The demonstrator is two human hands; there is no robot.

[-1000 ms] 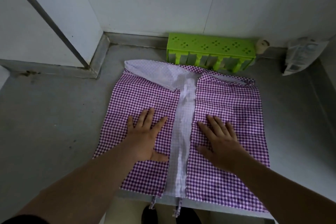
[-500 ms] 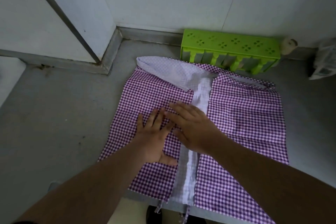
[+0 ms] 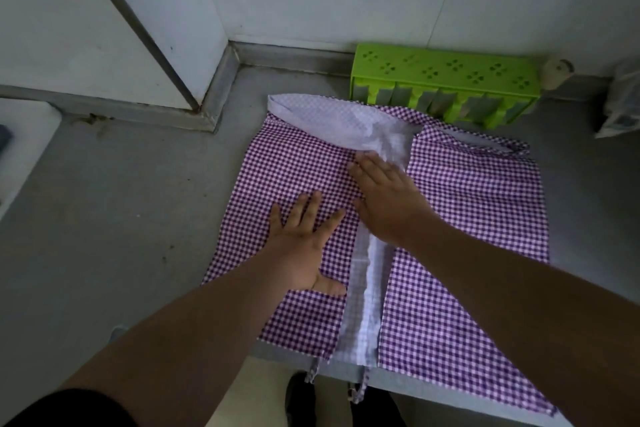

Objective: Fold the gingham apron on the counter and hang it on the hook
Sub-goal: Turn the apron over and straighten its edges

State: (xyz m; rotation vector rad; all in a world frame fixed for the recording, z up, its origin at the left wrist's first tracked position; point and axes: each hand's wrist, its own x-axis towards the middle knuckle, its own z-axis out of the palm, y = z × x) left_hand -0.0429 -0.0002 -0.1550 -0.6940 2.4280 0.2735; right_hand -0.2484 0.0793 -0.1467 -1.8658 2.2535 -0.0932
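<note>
Apron point(image 3: 460, 218) lies flat on the worktop, hem over the front edge, both sides folded in so the pale lining shows down the middle. My left hand point(image 3: 304, 246) is spread flat on the left flap to pin it. My right hand point(image 3: 384, 201) has its fingers together, flat over the centre strip, I'd say to press the crease. Green rack point(image 3: 446, 83) sits at the back edge. No hook in view.

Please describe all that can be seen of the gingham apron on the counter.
The gingham apron is purple-and-white checked cloth, lying flat on the grey counter. Both sides are folded inward, leaving a paler strip of its reverse side down the middle. Two thin ties hang over the counter's front edge. Its far edge touches the green rack. The left hand and right hand press on it with flat fingers.
</note>
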